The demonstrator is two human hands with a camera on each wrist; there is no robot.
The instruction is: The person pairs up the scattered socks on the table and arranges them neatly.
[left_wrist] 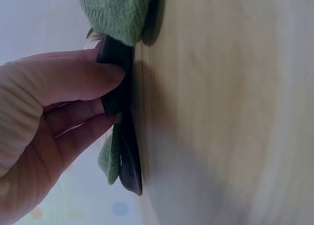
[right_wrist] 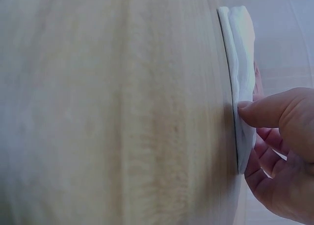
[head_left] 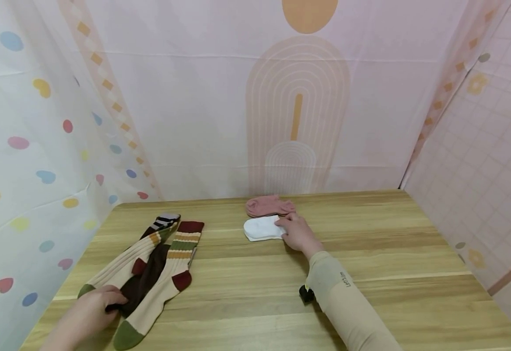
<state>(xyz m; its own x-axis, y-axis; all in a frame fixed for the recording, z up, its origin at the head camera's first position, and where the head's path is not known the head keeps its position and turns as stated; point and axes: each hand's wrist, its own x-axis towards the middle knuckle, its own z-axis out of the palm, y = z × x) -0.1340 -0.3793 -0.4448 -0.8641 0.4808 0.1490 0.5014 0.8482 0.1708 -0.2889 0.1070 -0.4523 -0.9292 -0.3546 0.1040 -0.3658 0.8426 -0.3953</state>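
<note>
My left hand pinches the end of a dark brown sock between thumb and fingers. The dark fabric shows between thumb and fingertips in the left wrist view. On either side of it lie cream socks with green toes, dark red heels and striped cuffs. Farther back, my right hand holds the right end of a pair of white socks lying flat. In the right wrist view the thumb is against the side of the white socks, the fingers across from it.
Just behind the white socks sit folded pink socks. A black sock with pale stripes lies at the back of the left pile. The wooden table meets a patterned curtain. A small black object is at my right sleeve.
</note>
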